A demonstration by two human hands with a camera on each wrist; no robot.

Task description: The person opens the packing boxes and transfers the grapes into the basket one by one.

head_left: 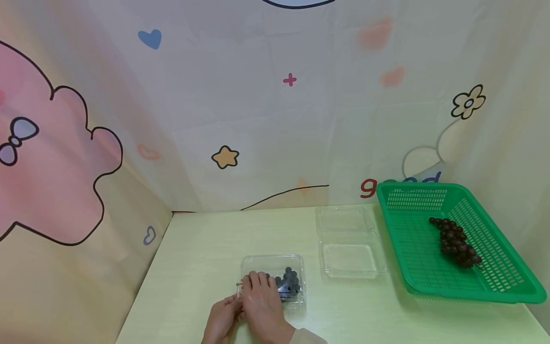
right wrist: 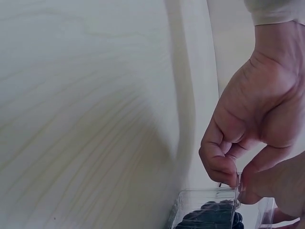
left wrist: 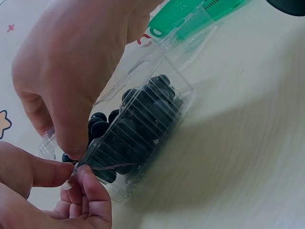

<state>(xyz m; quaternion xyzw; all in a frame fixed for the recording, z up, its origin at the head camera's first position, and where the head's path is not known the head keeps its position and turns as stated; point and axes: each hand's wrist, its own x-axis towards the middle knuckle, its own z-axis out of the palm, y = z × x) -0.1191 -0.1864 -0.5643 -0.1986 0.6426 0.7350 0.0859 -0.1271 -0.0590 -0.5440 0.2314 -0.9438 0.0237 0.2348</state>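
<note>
A clear plastic clamshell box [head_left: 275, 260] stands near the table's front, with a bunch of dark grapes [head_left: 290, 281] in it. My left hand [head_left: 221, 317] is at the box's near left corner; in the left wrist view its thumb and forefinger pinch the edge there. Reaching over that same side, my right hand [head_left: 263, 303] covers part of the grapes. From the right wrist view, the right thumb and fingers [right wrist: 224, 169] pinch the upright plastic rim [right wrist: 238, 183]. A thin stem [head_left: 239, 284] sticks out past the left side.
A second clear clamshell box [head_left: 352, 274] lies opened flat at the back, right of centre. Beside it a green plastic basket [head_left: 397, 253] holds another dark bunch of grapes [head_left: 455, 243]. A printed curtain [head_left: 258, 105] hangs behind the table [head_left: 185, 277].
</note>
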